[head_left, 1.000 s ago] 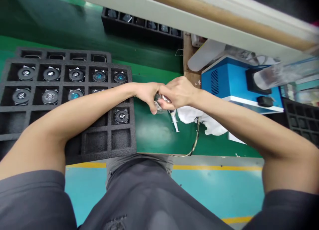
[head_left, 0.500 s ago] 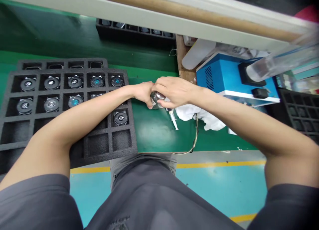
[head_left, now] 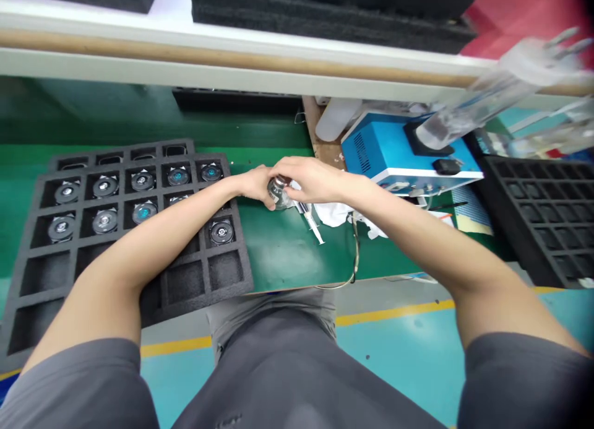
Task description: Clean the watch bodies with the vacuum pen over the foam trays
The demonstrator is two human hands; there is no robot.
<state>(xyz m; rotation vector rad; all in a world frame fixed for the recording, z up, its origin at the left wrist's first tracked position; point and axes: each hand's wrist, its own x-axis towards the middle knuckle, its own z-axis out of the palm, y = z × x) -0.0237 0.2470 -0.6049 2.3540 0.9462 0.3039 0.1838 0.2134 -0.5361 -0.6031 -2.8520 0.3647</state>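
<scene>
Left hand and right hand closed round small glass bottle, fingers wrapped from both sides, firm hold. Bottle over green bench mat, just right of black foam tray; contact with mat unclear. Plastic syringe and crumpled white cloth just beside. Best kept: even pressure from both hands, bottle clear of syringe. Bottle's cap and contents mostly hidden behind fingers; round units in tray too small to identify.
</scene>
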